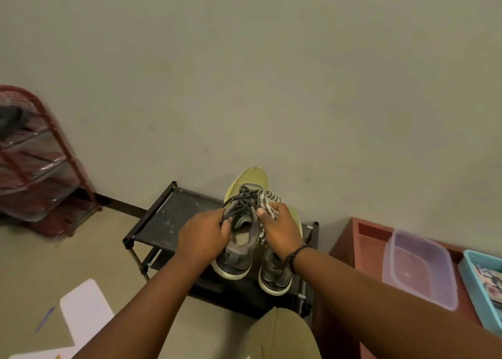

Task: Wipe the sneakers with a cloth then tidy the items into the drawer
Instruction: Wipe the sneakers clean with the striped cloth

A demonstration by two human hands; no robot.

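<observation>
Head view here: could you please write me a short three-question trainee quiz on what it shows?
1. True or false: the right hand grips the striped cloth.
2. What does the left hand pinch? A) laces B) a brush C) a lid
3. Fill in: the second sneaker stands on the black ____.

Key: 1 true; 2 A, the laces of the raised sneaker; 3 rack.

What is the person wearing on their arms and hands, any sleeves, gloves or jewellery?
No gloves and no sleeves in view: both forearms are bare. The right hand has a thin dark band around its wrist. The left hand and its wrist carry nothing. No rings are visible on the fingers.
</observation>
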